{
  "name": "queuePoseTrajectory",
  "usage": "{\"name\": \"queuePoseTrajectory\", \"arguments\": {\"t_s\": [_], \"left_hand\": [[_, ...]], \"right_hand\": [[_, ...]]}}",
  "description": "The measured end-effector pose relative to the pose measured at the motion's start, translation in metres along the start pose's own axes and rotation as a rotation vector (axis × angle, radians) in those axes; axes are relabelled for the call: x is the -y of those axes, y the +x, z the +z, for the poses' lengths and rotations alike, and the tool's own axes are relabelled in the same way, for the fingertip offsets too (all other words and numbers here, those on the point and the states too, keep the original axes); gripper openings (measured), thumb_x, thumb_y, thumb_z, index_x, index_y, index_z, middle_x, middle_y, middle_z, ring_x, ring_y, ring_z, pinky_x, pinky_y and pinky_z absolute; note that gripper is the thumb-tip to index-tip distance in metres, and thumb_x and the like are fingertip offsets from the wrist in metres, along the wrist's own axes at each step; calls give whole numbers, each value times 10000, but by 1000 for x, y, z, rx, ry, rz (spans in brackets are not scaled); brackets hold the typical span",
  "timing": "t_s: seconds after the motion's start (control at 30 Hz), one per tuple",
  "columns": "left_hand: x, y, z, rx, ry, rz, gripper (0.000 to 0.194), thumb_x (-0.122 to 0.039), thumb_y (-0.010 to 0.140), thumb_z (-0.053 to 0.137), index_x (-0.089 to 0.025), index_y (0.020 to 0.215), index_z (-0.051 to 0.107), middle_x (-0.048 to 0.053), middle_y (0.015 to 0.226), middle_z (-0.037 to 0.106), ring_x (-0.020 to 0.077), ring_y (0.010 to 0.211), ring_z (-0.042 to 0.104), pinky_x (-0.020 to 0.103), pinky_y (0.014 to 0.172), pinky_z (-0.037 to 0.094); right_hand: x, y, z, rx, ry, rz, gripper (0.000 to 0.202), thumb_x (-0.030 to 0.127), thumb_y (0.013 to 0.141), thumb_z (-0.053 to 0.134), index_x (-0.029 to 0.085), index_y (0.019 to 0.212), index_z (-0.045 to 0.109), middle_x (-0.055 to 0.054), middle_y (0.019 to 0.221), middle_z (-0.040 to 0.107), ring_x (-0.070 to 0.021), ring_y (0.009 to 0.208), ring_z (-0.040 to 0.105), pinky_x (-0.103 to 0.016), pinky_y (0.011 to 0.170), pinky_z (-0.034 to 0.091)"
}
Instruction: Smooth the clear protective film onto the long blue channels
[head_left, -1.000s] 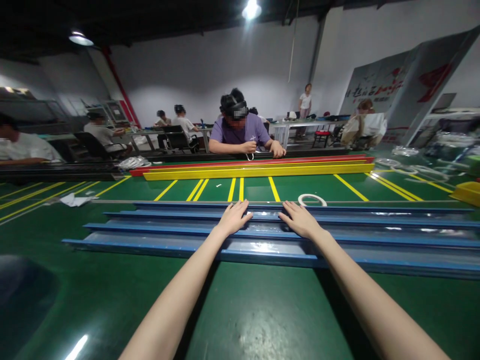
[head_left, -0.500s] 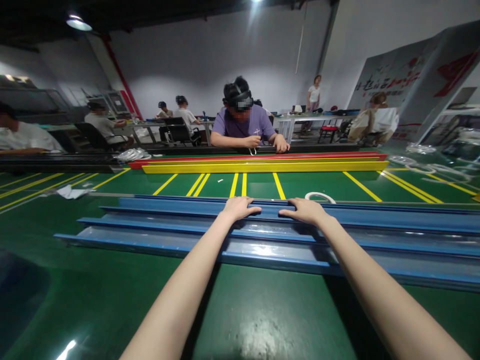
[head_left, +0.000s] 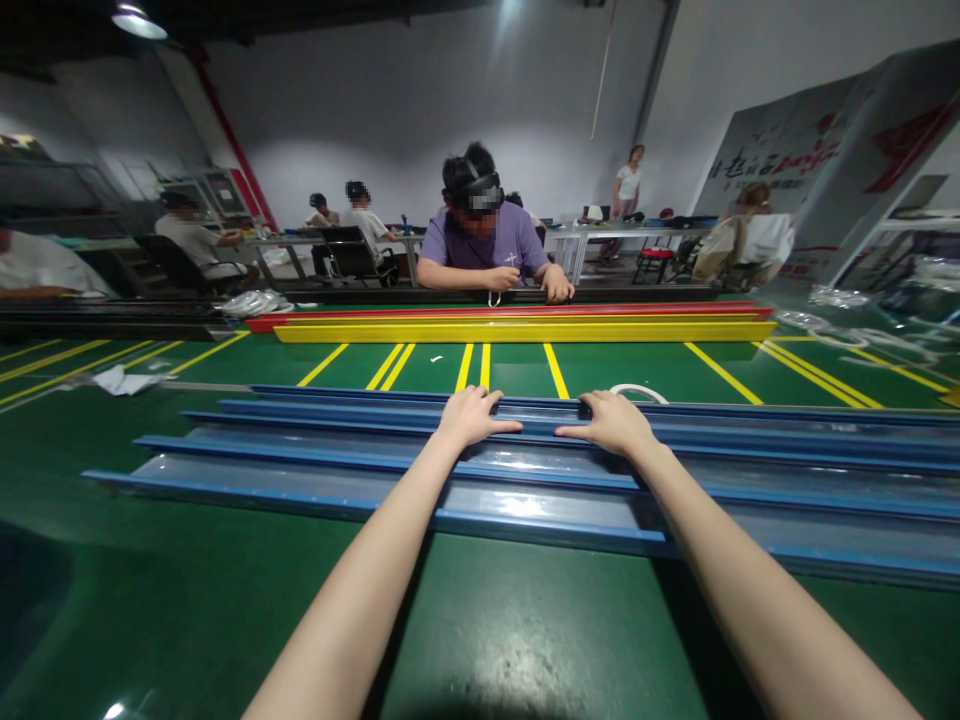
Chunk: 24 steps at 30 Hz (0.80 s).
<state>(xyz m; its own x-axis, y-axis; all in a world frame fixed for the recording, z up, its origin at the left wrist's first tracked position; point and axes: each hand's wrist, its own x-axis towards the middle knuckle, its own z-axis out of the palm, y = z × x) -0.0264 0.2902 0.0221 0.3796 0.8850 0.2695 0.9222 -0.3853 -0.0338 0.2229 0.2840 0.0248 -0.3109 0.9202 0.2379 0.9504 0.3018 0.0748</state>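
Several long blue channels [head_left: 525,508] lie side by side on the green surface, their raised rims running left to right. My left hand [head_left: 471,415] grips the farthest blue channel, thumb along its near rim and fingers over its far rim. A short way to the right, my right hand [head_left: 609,420] holds the same channel in a matching way, its thumb pointing towards the left thumb. The undersides of my fingers are hidden. Just beyond my right hand lies a white ring-shaped coil [head_left: 637,393].
Across the green surface lie yellow [head_left: 517,333] and red channels [head_left: 262,322], with yellow stripes before them. A co-worker in a purple shirt [head_left: 480,245] leans over black channels [head_left: 637,294]. Crumpled white paper [head_left: 127,381] lies left. Other people sit at tables behind.
The farthest blue channel shows more of its inside, its two rims appearing farther apart. My hands have spread wider between thumb and fingers. The view has shifted slightly.
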Motion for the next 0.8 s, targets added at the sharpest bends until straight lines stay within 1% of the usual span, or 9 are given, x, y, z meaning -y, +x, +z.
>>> {"name": "queuePoseTrajectory", "arguments": {"t_s": [0.07, 0.13, 0.2, 0.27, 0.37, 0.53, 0.67, 0.8], "left_hand": [[-1, -4, 1, -117, 29, 10, 747, -766, 682, 343, -223, 1151, 549, 82, 1019, 598, 233, 930, 534, 319, 812, 401], [-2, -8, 1, -208, 60, 35, 741, -751, 691, 361, -200, 1150, 548, 97, 998, 591, 236, 906, 526, 326, 808, 394], [-2, -10, 0, -268, 78, 65, 739, -742, 697, 366, -185, 1147, 549, 105, 968, 586, 241, 889, 520, 334, 797, 390], [-1, -12, -2, -310, 83, 86, 742, -742, 698, 363, -179, 1144, 550, 108, 949, 582, 245, 882, 516, 341, 796, 387], [0, -14, -5, -352, 82, 102, 746, -739, 703, 358, -179, 1160, 544, 114, 973, 580, 252, 909, 511, 350, 821, 379], [-3, -24, -16, -410, 63, 140, 747, -725, 717, 359, -187, 1211, 522, 137, 1048, 574, 269, 1000, 495, 388, 909, 335], [-14, -43, -32, -410, 70, 182, 742, -717, 723, 365, -208, 1249, 488, 132, 1047, 580, 268, 992, 507, 404, 905, 337], [-29, -65, -53, -461, 98, 228, 744, -703, 739, 359, -188, 1264, 473, 133, 1035, 582, 262, 985, 513, 389, 900, 328]], "right_hand": [[0, -3, 2, -111, -45, -18, 769, 795, 648, 332, 143, 964, 587, -131, 903, 623, -256, 855, 551, -337, 746, 377], [1, -6, 2, -214, -81, -46, 782, 792, 653, 329, 126, 976, 580, -139, 898, 615, -262, 862, 534, -343, 765, 356], [2, -9, 2, -297, -102, -78, 798, 788, 660, 322, 105, 985, 576, -153, 896, 608, -269, 862, 518, -346, 767, 338], [2, -11, 1, -354, -112, -103, 807, 776, 672, 328, 81, 1002, 571, -164, 901, 601, -274, 866, 503, -348, 771, 325], [3, -15, -3, -395, -114, -113, 782, 736, 697, 363, 64, 1048, 554, -171, 928, 594, -280, 882, 488, -355, 792, 310], [2, -29, -15, -429, -97, -115, 682, 632, 734, 434, 85, 1133, 518, -184, 1038, 575, -296, 935, 477, -387, 848, 287], [1, -53, -28, -483, -65, -136, 641, 591, 738, 461, 103, 1149, 514, -184, 1059, 579, -303, 974, 482, -400, 860, 295], [1, -83, -47, -566, -101, -147, 619, 585, 749, 455, 113, 1144, 524, -171, 1046, 592, -282, 962, 500, -386, 864, 303]]}}
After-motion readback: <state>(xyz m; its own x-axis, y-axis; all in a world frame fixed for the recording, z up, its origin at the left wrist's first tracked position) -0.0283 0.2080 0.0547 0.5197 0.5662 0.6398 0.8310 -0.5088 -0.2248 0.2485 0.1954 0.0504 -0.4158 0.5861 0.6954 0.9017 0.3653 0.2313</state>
